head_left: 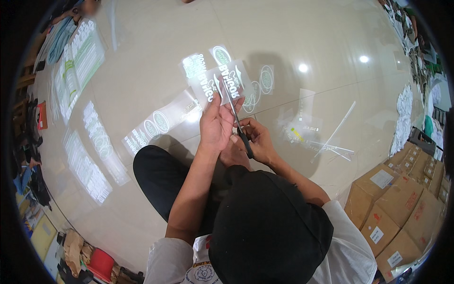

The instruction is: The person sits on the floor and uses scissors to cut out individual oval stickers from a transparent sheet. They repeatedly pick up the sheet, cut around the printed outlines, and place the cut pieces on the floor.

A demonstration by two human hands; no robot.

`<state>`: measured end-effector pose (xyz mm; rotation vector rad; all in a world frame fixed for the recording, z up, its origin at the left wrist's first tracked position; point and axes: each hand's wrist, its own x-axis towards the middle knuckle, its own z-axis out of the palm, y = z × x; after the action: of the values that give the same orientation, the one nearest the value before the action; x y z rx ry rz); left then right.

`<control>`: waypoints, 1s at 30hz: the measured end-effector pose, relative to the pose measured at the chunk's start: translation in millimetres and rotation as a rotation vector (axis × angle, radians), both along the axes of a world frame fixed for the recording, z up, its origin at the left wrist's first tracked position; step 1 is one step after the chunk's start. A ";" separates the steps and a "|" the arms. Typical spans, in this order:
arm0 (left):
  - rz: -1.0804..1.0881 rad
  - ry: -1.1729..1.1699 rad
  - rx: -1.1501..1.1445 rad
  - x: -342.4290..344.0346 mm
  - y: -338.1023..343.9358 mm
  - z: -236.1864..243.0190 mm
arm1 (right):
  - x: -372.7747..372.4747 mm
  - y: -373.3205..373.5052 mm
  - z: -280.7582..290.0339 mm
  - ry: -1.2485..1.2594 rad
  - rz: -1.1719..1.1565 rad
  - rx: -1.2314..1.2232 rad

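Note:
My left hand (216, 127) pinches a clear film sheet (244, 78) printed with white lettering, holding it up above the floor. My right hand (257, 142) grips scissors (243, 139) by their black handles. Their metal blades point away from me and lie across the sheet, between two rows of white print. Whether the blades are parted is hard to make out. Just beyond the held sheet, smaller printed film pieces (220, 55) lie on the floor. A long printed film strip (176, 110) stretches out to the left of my left hand.
Stacks of printed film (85, 165) lie on the tiled floor at left, with a larger pile (78, 66) farther off. Film scraps and thin offcut strips (338, 128) are scattered at right. Cardboard boxes (388, 208) stand at the lower right. My knee (156, 170) is bent near the left forearm.

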<state>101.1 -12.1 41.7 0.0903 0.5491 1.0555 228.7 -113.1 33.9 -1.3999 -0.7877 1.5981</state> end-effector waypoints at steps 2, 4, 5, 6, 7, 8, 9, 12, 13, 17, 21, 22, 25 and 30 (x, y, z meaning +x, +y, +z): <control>0.004 -0.044 -0.012 -3.3 1.7 -3.3 | -1.8 2.1 1.1 0.017 -0.005 -0.005; 0.006 -0.026 -0.005 -3.4 2.4 -1.4 | -2.9 3.2 1.3 0.056 -0.018 -0.016; 0.007 -0.016 -0.001 -3.0 3.3 0.8 | -2.5 3.2 0.1 0.049 -0.013 -0.014; 0.006 -0.016 0.001 -3.0 3.8 1.1 | -1.8 2.8 -1.8 0.042 -0.007 -0.012; 0.007 -0.013 0.005 -4.4 4.4 1.0 | -2.4 3.7 -2.0 0.037 0.000 -0.009; 0.008 -0.010 0.008 -5.4 4.9 0.9 | -2.9 4.5 -1.8 0.031 0.001 -0.011; 0.009 -0.012 0.010 -6.3 5.4 0.7 | -3.2 5.3 -1.3 0.026 0.001 -0.013; 0.016 -0.015 0.010 -6.0 6.2 1.3 | -1.6 5.2 -2.0 0.012 0.006 -0.035; 0.020 -0.011 0.007 -5.1 6.4 2.8 | -0.9 4.9 -2.6 0.009 0.008 -0.044; 0.024 -0.015 0.002 -4.4 7.0 3.2 | -0.7 5.4 -4.0 -0.012 -0.002 -0.041; -0.002 0.003 -0.060 -11.0 4.0 -7.1 | -1.6 16.8 1.2 -0.077 -0.006 -0.020; -0.016 0.009 -0.086 -11.0 1.5 -7.4 | -1.4 19.9 3.3 -0.096 -0.014 -0.014; -0.024 0.012 -0.113 -8.9 -1.6 -9.5 | -1.3 21.1 -8.0 -0.016 -0.066 -0.024; 0.004 0.061 -0.086 -13.8 3.4 -10.6 | -3.7 25.1 -10.1 -0.030 -0.012 -0.053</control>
<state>87.3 -8.7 31.1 0.0454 0.6493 1.0338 224.9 -88.0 23.7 -1.4668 -0.7585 1.6018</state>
